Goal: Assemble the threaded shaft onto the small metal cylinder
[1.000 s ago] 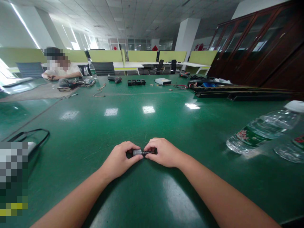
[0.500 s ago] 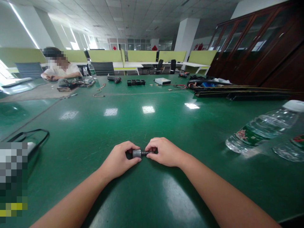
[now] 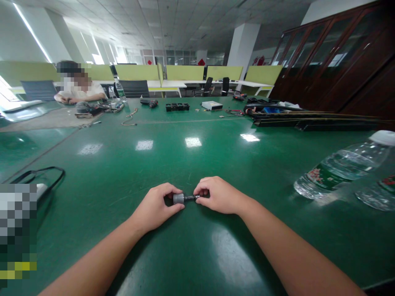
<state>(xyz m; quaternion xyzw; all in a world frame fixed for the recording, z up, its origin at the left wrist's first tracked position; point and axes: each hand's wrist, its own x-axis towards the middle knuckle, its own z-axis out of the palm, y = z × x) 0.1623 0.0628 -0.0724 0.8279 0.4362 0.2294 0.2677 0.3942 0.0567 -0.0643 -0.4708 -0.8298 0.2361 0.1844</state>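
The hands pinch a gray cylinder and its dark shaft above the green table.

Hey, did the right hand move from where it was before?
Yes. The right hand has moved a little to the right, closer to the nearest water bottle, and away from the grey cylinder.

Green tabletop — bottles, drill, black rails — all atop.
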